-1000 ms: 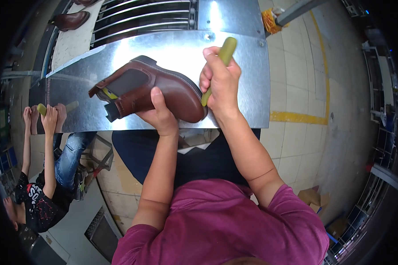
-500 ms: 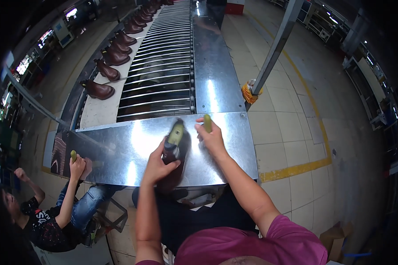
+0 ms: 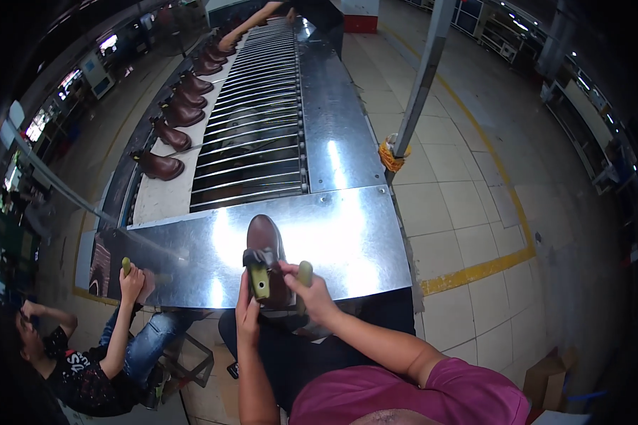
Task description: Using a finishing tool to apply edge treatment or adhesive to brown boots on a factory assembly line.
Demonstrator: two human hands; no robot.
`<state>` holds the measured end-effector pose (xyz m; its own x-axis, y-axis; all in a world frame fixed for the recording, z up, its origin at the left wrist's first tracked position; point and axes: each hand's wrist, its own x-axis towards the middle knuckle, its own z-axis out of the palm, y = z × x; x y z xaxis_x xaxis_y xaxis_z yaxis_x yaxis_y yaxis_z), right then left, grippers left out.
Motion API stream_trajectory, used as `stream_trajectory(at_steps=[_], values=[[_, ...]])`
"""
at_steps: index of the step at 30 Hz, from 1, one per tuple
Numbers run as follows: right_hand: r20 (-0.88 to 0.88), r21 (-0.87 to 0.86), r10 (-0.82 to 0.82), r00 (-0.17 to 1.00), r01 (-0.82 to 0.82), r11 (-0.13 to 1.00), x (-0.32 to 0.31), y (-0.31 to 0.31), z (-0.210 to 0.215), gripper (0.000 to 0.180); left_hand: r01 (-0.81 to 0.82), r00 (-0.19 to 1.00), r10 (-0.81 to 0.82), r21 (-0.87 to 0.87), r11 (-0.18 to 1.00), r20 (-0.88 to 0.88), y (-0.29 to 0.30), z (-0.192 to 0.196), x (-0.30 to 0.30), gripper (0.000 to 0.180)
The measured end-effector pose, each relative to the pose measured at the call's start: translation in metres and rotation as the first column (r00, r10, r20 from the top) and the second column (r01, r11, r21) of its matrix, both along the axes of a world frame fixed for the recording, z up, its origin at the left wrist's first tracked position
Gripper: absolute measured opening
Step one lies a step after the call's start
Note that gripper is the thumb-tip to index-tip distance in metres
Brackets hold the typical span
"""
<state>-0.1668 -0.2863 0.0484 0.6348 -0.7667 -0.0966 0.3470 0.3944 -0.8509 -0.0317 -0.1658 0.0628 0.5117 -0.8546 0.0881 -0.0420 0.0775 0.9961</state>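
Observation:
A brown leather boot is at the front edge of the metal tabletop, its toe pointing away from me. Inside its top sits a green last with a round hole. My left hand is closed on the boot from its left side. On the boot's right side, my right hand grips a tool with a green handle; its working end is hidden. The fingers of that hand reach the boot's upper.
Brown boots line a white conveyor belt beside metal rollers. A co-worker at the left holds a green-handled tool. Another person's arm reaches over the far boots. A metal post stands right.
The boot has been turned; its toe now points away from me instead of toward me. My right hand has come back to it with the tool. An arm has appeared over the far boots.

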Motion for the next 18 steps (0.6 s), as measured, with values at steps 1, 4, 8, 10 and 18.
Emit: stream_trajectory(at_steps=[1,4,8,10,18], values=[[0.024,0.015,0.013,1.0,-0.014,1.0,-0.001,0.008,-0.001,0.032,0.013,0.996,-0.023,-0.118,0.993,-0.088,0.012,-0.017,-0.003,0.075],[0.03,-0.006,0.038,0.999,-0.038,0.999,-0.004,0.014,0.0,0.031,-0.026,0.995,0.043,-0.175,0.984,0.091,0.019,-0.032,-0.022,0.099],[-0.104,0.045,0.2,0.974,-0.197,0.979,-0.012,-0.009,-0.005,0.033,-0.362,0.91,0.32,0.128,0.923,0.263,-0.005,-0.026,-0.022,0.072],[-0.249,0.106,0.017,0.968,0.009,0.994,-0.01,-0.038,-0.017,0.038,-0.377,0.906,0.367,0.006,0.926,0.208,-0.008,-0.016,-0.025,0.052],[-0.134,0.23,0.266,0.955,-0.231,0.945,-0.005,-0.08,0.007,0.055,-0.208,0.909,0.177,0.043,0.977,0.377,0.077,-0.049,-0.049,0.081]])
